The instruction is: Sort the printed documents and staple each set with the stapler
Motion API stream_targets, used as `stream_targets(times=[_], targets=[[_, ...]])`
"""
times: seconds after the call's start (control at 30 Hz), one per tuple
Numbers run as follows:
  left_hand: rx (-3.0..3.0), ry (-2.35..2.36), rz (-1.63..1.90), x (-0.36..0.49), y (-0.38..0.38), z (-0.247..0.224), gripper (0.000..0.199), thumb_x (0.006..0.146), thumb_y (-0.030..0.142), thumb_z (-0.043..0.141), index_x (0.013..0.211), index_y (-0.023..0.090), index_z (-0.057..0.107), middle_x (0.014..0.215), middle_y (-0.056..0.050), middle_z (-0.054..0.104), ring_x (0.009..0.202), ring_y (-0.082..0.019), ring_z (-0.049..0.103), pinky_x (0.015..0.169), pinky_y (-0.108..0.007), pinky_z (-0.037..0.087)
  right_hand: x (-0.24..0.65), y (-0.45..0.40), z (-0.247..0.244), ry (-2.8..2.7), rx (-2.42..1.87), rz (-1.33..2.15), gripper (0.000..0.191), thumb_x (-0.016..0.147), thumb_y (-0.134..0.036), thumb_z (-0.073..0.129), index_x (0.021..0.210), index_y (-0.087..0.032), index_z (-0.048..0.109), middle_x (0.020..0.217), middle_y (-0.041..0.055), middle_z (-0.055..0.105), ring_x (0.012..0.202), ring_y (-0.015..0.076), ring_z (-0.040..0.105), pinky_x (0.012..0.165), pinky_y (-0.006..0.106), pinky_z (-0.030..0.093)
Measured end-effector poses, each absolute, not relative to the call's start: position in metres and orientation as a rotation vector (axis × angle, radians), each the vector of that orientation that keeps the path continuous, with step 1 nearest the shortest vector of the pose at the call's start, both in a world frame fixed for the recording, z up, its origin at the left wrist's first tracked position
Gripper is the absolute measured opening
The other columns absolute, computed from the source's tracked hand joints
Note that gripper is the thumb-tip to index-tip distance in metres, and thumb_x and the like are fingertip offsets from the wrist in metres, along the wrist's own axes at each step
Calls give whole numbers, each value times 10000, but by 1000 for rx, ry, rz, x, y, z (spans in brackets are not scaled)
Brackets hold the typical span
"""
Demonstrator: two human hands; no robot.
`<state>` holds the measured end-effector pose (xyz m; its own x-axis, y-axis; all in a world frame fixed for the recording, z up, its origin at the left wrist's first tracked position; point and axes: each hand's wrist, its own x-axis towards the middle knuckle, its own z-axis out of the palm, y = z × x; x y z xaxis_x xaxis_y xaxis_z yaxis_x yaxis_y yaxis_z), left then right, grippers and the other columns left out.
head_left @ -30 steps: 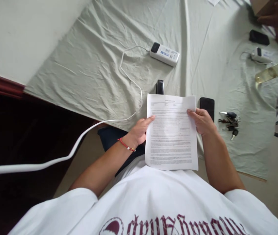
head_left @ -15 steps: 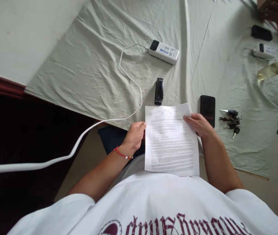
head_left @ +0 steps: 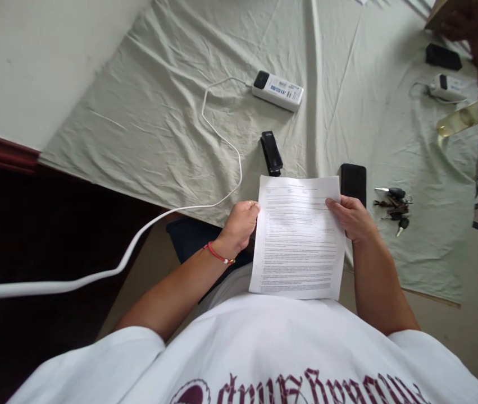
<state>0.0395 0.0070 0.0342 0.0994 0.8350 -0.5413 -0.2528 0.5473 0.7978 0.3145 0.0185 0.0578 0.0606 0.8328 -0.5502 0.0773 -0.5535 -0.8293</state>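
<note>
Printed sheets of paper point(head_left: 297, 241) are held up in front of my chest, their lower edge against my shirt. My left hand point(head_left: 241, 223) pinches the left edge near the top. On the right edge, my right hand point(head_left: 352, 217) grips with its thumb over the print and its fingers behind. How many sheets there are I cannot tell. Just beyond the top edge of the paper lies a black stapler point(head_left: 271, 153) on the cloth. A black phone point(head_left: 354, 182) rests beside my right hand, partly covered by it.
A pale green cloth point(head_left: 171, 123) covers the table. On it lie a white power bank point(head_left: 278, 91) with a white cable point(head_left: 158, 217) running left, and a bunch of keys point(head_left: 395, 207). At the far right are another phone point(head_left: 443, 56), a second power bank point(head_left: 450, 87) and another person's hand point(head_left: 466, 25).
The paper has turned slightly and shifted a little right with both hands, its top edge now more even. The stapler has swung to a different angle.
</note>
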Motion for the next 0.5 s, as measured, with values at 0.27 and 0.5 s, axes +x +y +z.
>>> stream_targets(times=[0.27, 0.5], targets=[[645, 1286, 891, 51, 27, 34, 277, 850, 165, 572, 586, 189, 492, 567, 34, 480, 538, -99, 435, 523, -220, 336, 317, 30, 51, -895, -1739, 1436, 173, 724, -393, 770, 765, -233, 716, 672, -20, 720, 550, 145, 620, 567, 263, 513], [871, 1463, 827, 56, 38, 33, 263, 903, 190, 539, 649, 163, 604, 631, 8, 570, 606, -124, 483, 571, -246, 343, 313, 34, 52, -933, -1817, 1377, 190, 725, -414, 708, 762, -230, 673, 642, -7, 673, 573, 165, 604, 555, 278, 481]])
